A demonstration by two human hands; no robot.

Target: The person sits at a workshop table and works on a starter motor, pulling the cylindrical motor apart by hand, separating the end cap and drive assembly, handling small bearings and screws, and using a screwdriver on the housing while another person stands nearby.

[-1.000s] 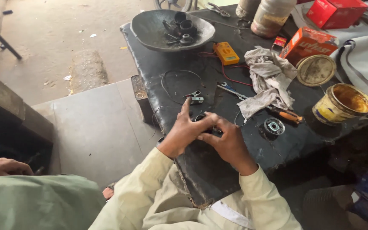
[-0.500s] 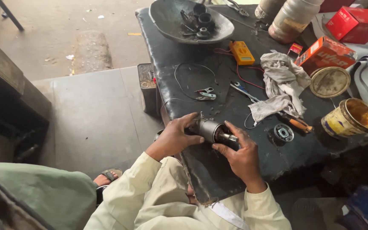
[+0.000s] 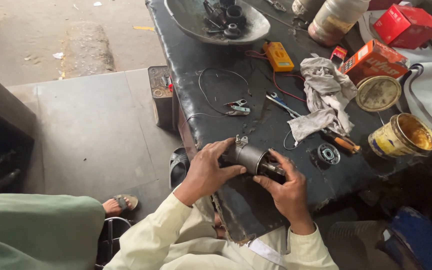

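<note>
We now hold the metal cylinder part (image 3: 250,157) with both hands — left hand (image 3: 207,170) wraps its body, right hand (image 3: 287,187) grips its shaft end. It has lifted closer, just below the spanner (image 3: 282,105) on the desk (image 3: 216,90).

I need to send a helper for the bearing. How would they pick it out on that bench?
Start at the black bench and find the yellow tin on its right side. Left of the tin lies an orange-handled screwdriver by a grey rag; the bearing sits just below that handle. It is the only small, flat metal ring lying loose there.
</note>
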